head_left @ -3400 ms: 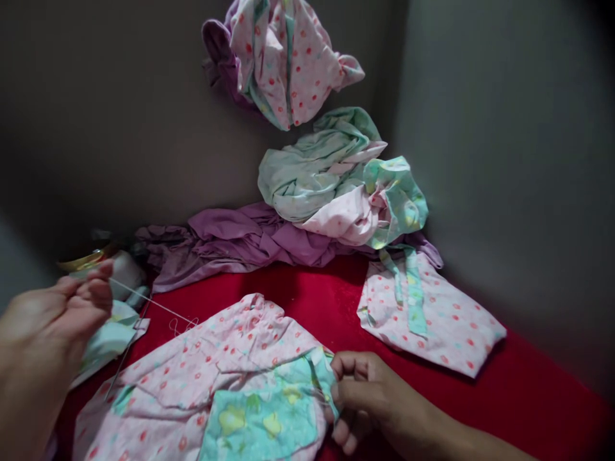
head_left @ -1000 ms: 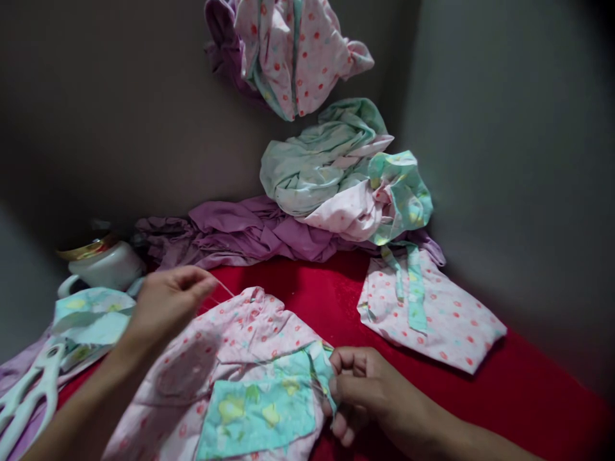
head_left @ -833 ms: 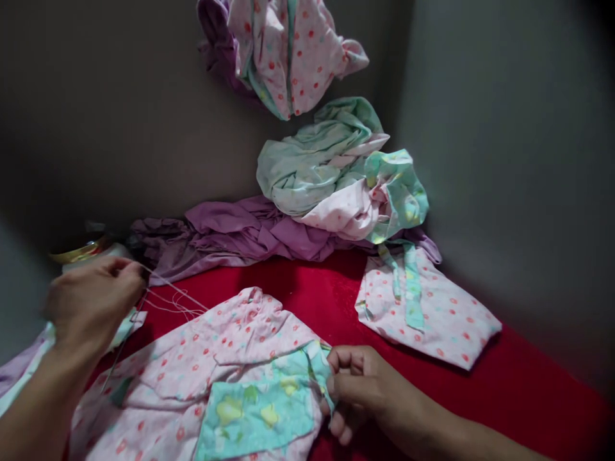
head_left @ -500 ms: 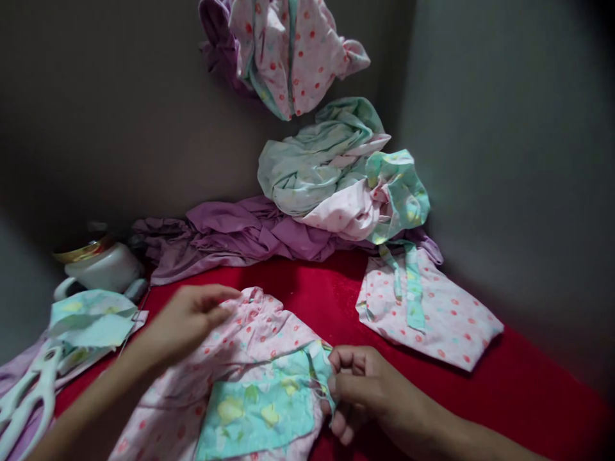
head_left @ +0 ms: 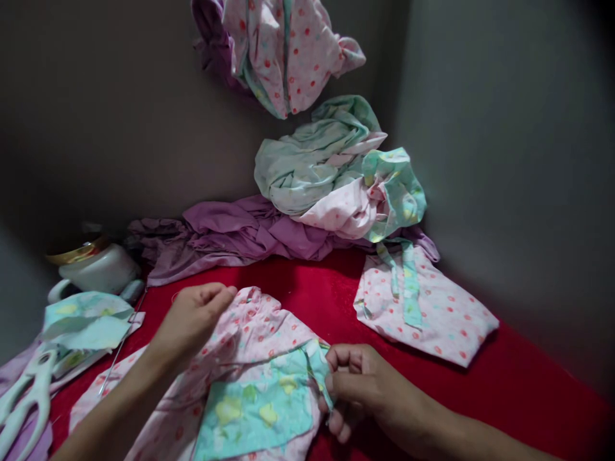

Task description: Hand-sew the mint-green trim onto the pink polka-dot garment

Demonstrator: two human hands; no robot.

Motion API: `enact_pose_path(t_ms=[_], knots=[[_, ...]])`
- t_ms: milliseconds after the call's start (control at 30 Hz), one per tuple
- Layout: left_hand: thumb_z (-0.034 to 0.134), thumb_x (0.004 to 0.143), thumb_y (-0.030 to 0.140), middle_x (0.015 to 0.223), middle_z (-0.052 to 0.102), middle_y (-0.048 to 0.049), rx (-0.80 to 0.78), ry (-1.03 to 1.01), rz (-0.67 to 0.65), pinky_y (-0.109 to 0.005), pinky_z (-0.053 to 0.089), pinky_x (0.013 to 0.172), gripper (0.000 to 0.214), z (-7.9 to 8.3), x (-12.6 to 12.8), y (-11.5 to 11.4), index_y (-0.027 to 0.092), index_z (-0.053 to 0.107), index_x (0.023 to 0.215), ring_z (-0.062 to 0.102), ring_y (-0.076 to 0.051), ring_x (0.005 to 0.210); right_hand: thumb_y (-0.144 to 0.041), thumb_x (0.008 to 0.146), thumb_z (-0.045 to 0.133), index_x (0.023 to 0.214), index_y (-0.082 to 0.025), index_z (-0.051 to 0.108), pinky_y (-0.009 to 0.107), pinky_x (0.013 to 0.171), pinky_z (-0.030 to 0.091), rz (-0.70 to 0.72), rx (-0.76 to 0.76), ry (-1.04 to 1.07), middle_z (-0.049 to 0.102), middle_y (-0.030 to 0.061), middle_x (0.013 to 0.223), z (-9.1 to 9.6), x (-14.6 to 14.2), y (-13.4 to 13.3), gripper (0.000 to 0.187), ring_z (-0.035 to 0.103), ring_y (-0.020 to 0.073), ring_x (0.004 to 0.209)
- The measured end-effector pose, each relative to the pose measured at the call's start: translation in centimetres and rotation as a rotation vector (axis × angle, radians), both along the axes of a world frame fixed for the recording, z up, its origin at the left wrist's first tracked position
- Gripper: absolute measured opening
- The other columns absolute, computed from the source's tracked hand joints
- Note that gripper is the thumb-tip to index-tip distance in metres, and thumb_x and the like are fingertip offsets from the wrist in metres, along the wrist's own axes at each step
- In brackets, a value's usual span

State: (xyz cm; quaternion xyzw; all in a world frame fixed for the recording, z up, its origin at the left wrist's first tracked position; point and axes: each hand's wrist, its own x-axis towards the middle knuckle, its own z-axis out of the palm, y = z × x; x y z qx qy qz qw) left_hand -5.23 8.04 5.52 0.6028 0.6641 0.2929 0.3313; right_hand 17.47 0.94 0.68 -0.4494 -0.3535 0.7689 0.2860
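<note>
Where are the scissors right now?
In the head view, the white-handled scissors lie at the lower left edge, just below and left of the green cloth scrap.

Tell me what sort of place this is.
Perhaps a sewing corner, possibly in a home: white scissor handles, a floral fabric scrap and heaped purple cloth show it.

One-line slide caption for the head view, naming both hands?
Right hand pinches the teal edge of dotted cloth; left hand, closed, near its top; scissors at far left.

Bare left hand (head_left: 198,319), bare right hand (head_left: 361,384), slim fingers (head_left: 346,353), uncovered wrists (head_left: 162,351), slender bare forearms (head_left: 464,428)
</note>
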Motion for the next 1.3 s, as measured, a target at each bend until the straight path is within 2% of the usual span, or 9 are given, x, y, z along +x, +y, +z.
enact_pose_path(t_ms=[200, 433, 700, 767, 867, 933, 1033, 1133, 1300], knots=[[0.044, 0.074, 0.044, 0.048, 0.023, 0.0070, 0.165, 0.220, 0.255, -0.020, 0.016, 0.045, 0.032, 0.6, -3.1, 1.7, 0.018, 0.040, 0.055, 0.021, -0.007, 0.046, -0.020, 0.057, 0.057, 0.069, -0.014, 0.050, 0.019, 0.042, 0.048, -0.011, -0.007, 0.019, 0.064, 0.0021, 0.057, -0.2, 0.0, -0.1, 0.015, 0.059, 0.0104, 0.045], [0.039, 0.081, 0.039, 0.052, 0.029, 0.0045, 0.190, 0.520, 0.282, -0.021, 0.021, 0.050, 0.034, 0.5, -4.5, 2.1, 0.016, 0.043, 0.056, 0.032, -0.009, 0.051, -0.020, 0.058, 0.055, 0.069, -0.014, 0.050, 0.020, 0.042, 0.047, -0.004, -0.005, -0.004, 0.065, 0.0037, 0.057, -0.2, 0.1, -0.1, 0.013, 0.059, 0.0109, 0.044], [0.014, 0.087, 0.047, 0.077, 0.049, -0.0124, 0.114, 0.910, 0.361, -0.030, 0.020, 0.057, 0.062, 2.5, -5.1, 1.3, 0.004, 0.057, 0.103, 0.046, -0.027, 0.073, -0.018, 0.056, 0.055, 0.068, -0.014, 0.049, 0.019, 0.042, 0.048, -0.017, -0.008, 0.016, 0.064, 0.0022, 0.057, 0.1, -0.1, -0.2, 0.014, 0.060, 0.0106, 0.044], [0.023, 0.086, 0.047, 0.085, 0.054, -0.0157, 0.087, 0.754, 0.256, -0.029, 0.024, 0.059, 0.058, 2.5, -4.0, 0.9, 0.003, 0.056, 0.107, 0.049, -0.030, 0.081, -0.018, 0.056, 0.055, 0.068, -0.013, 0.050, 0.019, 0.042, 0.048, -0.020, -0.009, 0.018, 0.065, 0.0027, 0.058, 0.1, -0.1, -0.1, 0.014, 0.060, 0.0107, 0.045], [0.040, 0.081, 0.043, 0.080, 0.060, -0.0064, 0.051, 0.385, -0.016, -0.023, 0.033, 0.063, 0.042, 1.3, -0.5, -0.6, 0.010, 0.062, 0.092, 0.052, -0.020, 0.077, -0.019, 0.056, 0.056, 0.068, -0.013, 0.050, 0.019, 0.042, 0.047, -0.026, -0.016, 0.014, 0.066, 0.0035, 0.060, 0.1, 0.0, -0.1, 0.015, 0.059, 0.0104, 0.045], [0.041, 0.079, 0.048, 0.060, 0.054, 0.0006, -0.073, 0.223, -0.222, -0.020, 0.033, 0.054, 0.040, 0.1, 2.2, -2.2, 0.014, 0.063, 0.075, 0.047, -0.013, 0.058, -0.020, 0.056, 0.058, 0.068, -0.013, 0.051, 0.019, 0.042, 0.048, -0.027, -0.016, 0.009, 0.065, 0.0030, 0.059, 0.1, 0.0, -0.1, 0.016, 0.059, 0.0105, 0.045], [0.045, 0.079, 0.042, 0.059, 0.050, 0.0019, -0.340, -0.120, -0.539, -0.019, 0.029, 0.049, 0.033, -1.8, 5.1, -4.7, 0.014, 0.061, 0.074, 0.040, -0.010, 0.054, -0.021, 0.057, 0.061, 0.068, -0.012, 0.052, 0.020, 0.044, 0.048, -0.036, -0.013, -0.003, 0.062, 0.0016, 0.055, 0.0, 0.1, -0.2, 0.017, 0.059, 0.0106, 0.046], [0.044, 0.080, 0.041, 0.056, 0.041, 0.0028, -0.375, -0.137, -0.559, -0.020, 0.024, 0.047, 0.034, -3.1, 6.0, -5.9, 0.014, 0.054, 0.062, 0.035, -0.010, 0.053, -0.024, 0.057, 0.065, 0.068, -0.012, 0.054, 0.019, 0.044, 0.048, -0.059, -0.002, -0.028, 0.060, 0.0001, 0.053, 0.1, 0.1, -0.3, 0.020, 0.057, 0.0097, 0.045], [0.054, 0.071, 0.045, 0.051, 0.036, 0.0043, -0.410, -0.292, -0.426, -0.022, 0.022, 0.046, 0.035, -3.9, 6.3, -5.9, 0.015, 0.045, 0.056, 0.030, -0.009, 0.050, -0.030, 0.054, 0.074, 0.065, -0.011, 0.055, 0.017, 0.040, 0.044, -0.053, 0.023, -0.057, 0.057, -0.0021, 0.049, 0.0, 0.2, -0.1, 0.029, 0.054, 0.0078, 0.041]])
